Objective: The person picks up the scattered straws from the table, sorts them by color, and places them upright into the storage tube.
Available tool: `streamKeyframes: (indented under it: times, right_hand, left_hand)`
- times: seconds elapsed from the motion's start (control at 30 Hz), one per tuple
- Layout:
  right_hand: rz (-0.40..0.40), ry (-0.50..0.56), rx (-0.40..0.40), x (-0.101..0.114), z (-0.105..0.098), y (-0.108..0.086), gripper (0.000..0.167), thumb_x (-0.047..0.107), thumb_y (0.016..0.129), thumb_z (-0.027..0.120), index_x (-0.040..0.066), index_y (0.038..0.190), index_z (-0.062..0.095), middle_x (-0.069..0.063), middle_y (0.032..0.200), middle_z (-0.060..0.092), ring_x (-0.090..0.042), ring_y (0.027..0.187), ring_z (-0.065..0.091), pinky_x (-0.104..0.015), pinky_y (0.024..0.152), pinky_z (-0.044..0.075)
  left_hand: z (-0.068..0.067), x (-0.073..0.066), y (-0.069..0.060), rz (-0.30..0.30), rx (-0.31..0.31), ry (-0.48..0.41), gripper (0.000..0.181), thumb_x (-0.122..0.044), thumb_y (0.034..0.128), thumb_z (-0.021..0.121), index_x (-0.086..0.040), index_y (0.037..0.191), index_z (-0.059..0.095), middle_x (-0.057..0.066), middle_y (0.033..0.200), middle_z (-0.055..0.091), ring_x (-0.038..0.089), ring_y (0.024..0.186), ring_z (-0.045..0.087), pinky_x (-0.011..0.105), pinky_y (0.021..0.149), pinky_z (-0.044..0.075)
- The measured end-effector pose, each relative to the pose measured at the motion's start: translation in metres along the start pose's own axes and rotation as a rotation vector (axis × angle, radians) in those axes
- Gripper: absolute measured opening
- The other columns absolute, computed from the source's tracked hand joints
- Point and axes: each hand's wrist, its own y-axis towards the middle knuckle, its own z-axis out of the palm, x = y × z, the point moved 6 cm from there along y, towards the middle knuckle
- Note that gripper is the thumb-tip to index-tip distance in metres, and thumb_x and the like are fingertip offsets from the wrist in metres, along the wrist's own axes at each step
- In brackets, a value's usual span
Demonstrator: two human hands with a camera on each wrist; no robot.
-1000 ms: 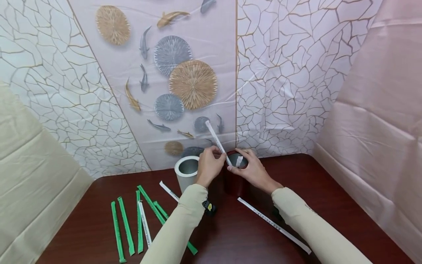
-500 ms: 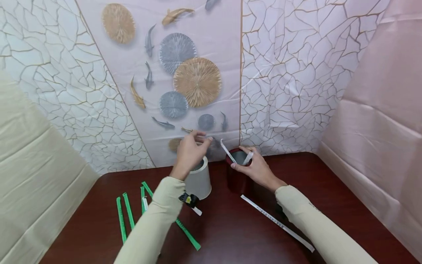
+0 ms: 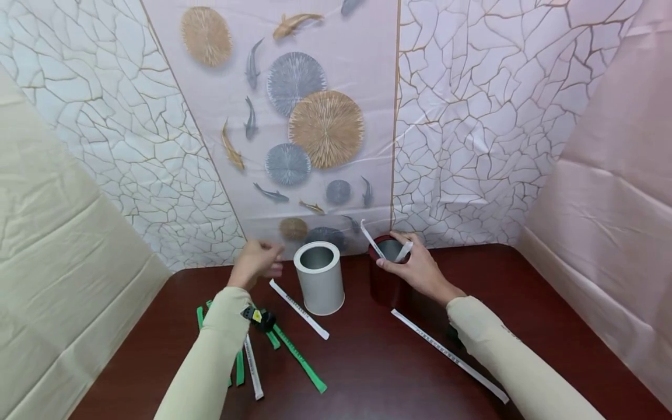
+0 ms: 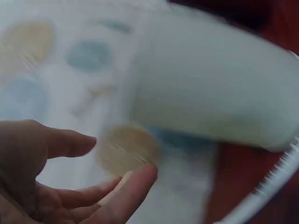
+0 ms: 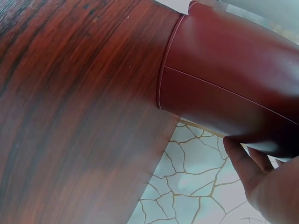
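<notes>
My right hand [image 3: 418,266] grips the rim of the dark red canister [image 3: 387,286], its thumb at the near side of the mouth. Two white paper-wrapped sticks [image 3: 371,238] stand up out of that canister. In the right wrist view the fingers [image 5: 247,163] lie against the red wall [image 5: 233,79]. My left hand [image 3: 256,262] hangs in the air left of the white canister [image 3: 321,286], fingers loosely bent and holding nothing. The left wrist view has that hand [image 4: 79,182] beside the blurred white canister [image 4: 210,79], thumb and fingers apart.
A white stick [image 3: 299,309] lies in front of the white canister, another [image 3: 448,354] before the red one. Several green sticks [image 3: 299,357] and a white one [image 3: 252,366] lie at the left, partly under my left forearm. Patterned cloth [image 3: 472,128] hangs behind the table [image 3: 362,361].
My left hand has let go of a white stick at the red canister, where it now leans, and has moved left past the white canister. My right hand still grips the red canister.
</notes>
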Motion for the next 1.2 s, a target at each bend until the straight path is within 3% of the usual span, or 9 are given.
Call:
streamKeyframes:
  times: [0.2, 0.43, 0.53, 0.63, 0.77, 0.83, 0.93, 1.03, 1.2]
  right_hand:
    - [0.000, -0.004, -0.011, -0.001, 0.001, -0.001, 0.087, 0.047, 0.089, 0.084, 0.012, 0.159, 0.048, -0.016, 0.148, 0.047, -0.035, 0.129, 0.053, -0.053, 0.102, 0.046]
    - [0.005, 0.007, -0.022, -0.004, 0.005, -0.003, 0.086, 0.046, 0.087, 0.086, 0.010, 0.157, 0.050, -0.014, 0.148, 0.048, -0.034, 0.127, 0.054, -0.052, 0.101, 0.046]
    - [0.012, 0.012, -0.019, -0.003, 0.004, -0.003, 0.086, 0.046, 0.087, 0.086, 0.011, 0.158, 0.050, -0.014, 0.149, 0.047, -0.034, 0.129, 0.054, -0.053, 0.101, 0.047]
    - [0.010, 0.010, -0.021, -0.002, 0.002, -0.002, 0.086, 0.046, 0.088, 0.085, 0.011, 0.158, 0.050, -0.014, 0.149, 0.048, -0.034, 0.128, 0.054, -0.053, 0.101, 0.047]
    - [0.004, 0.009, -0.036, -0.001, 0.000, 0.001, 0.086, 0.046, 0.087, 0.086, 0.011, 0.157, 0.050, -0.013, 0.148, 0.048, -0.033, 0.128, 0.055, -0.052, 0.102, 0.047]
    - [0.002, 0.008, -0.039, -0.001, 0.000, 0.001, 0.086, 0.046, 0.087, 0.086, 0.012, 0.157, 0.051, -0.013, 0.148, 0.048, -0.033, 0.128, 0.055, -0.051, 0.102, 0.047]
    - [0.001, 0.004, -0.030, -0.001, 0.002, 0.002, 0.087, 0.049, 0.087, 0.085, 0.012, 0.158, 0.050, -0.012, 0.149, 0.047, -0.033, 0.128, 0.055, -0.051, 0.101, 0.047]
    - [0.002, 0.004, -0.025, -0.001, 0.002, 0.002, 0.087, 0.050, 0.088, 0.085, 0.012, 0.158, 0.049, -0.013, 0.150, 0.047, -0.034, 0.129, 0.054, -0.052, 0.100, 0.047]
    - [-0.003, -0.002, -0.039, -0.001, 0.000, 0.000, 0.086, 0.046, 0.087, 0.086, 0.010, 0.157, 0.051, -0.014, 0.148, 0.049, -0.034, 0.128, 0.054, -0.052, 0.102, 0.046]
  left_hand:
    - [0.002, 0.071, 0.013, -0.155, -0.030, 0.111, 0.040, -0.017, 0.1044, 0.065, 0.017, 0.125, 0.060, 0.019, 0.095, 0.067, 0.024, 0.072, 0.078, 0.037, 0.075, 0.065]
    - [0.014, 0.101, 0.019, -0.187, -0.098, 0.353, 0.034, -0.024, 0.0965, 0.076, 0.008, 0.104, 0.066, 0.014, 0.071, 0.073, 0.019, 0.056, 0.074, 0.033, 0.066, 0.062]
    - [0.021, 0.103, 0.021, -0.181, -0.113, 0.427, 0.039, -0.025, 0.0929, 0.080, 0.010, 0.105, 0.067, 0.009, 0.060, 0.069, 0.015, 0.049, 0.070, 0.042, 0.084, 0.062]
    - [0.026, 0.101, 0.025, -0.196, -0.117, 0.451, 0.049, -0.018, 0.0898, 0.080, 0.016, 0.120, 0.063, 0.009, 0.057, 0.067, 0.014, 0.047, 0.069, 0.050, 0.097, 0.058]
    - [0.027, 0.105, 0.035, -0.234, -0.089, 0.382, 0.052, -0.008, 0.0863, 0.076, 0.017, 0.128, 0.059, 0.015, 0.064, 0.071, 0.020, 0.053, 0.073, 0.045, 0.087, 0.062]
    - [0.024, 0.115, 0.044, -0.218, -0.074, 0.371, 0.050, -0.012, 0.0852, 0.077, 0.017, 0.123, 0.060, 0.015, 0.064, 0.071, 0.020, 0.053, 0.073, 0.041, 0.079, 0.063]
    - [0.019, 0.116, 0.044, -0.208, -0.062, 0.380, 0.043, -0.015, 0.0870, 0.077, 0.016, 0.113, 0.065, 0.015, 0.066, 0.073, 0.021, 0.055, 0.074, 0.040, 0.075, 0.064]
    - [0.012, 0.103, 0.033, -0.168, -0.076, 0.415, 0.029, -0.016, 0.0910, 0.072, 0.013, 0.096, 0.070, 0.015, 0.064, 0.072, 0.022, 0.056, 0.075, 0.042, 0.074, 0.064]
    - [-0.002, 0.056, 0.009, -0.056, -0.128, 0.472, 0.025, -0.014, 0.0994, 0.061, 0.002, 0.081, 0.068, 0.012, 0.063, 0.073, 0.024, 0.061, 0.076, 0.050, 0.083, 0.062]
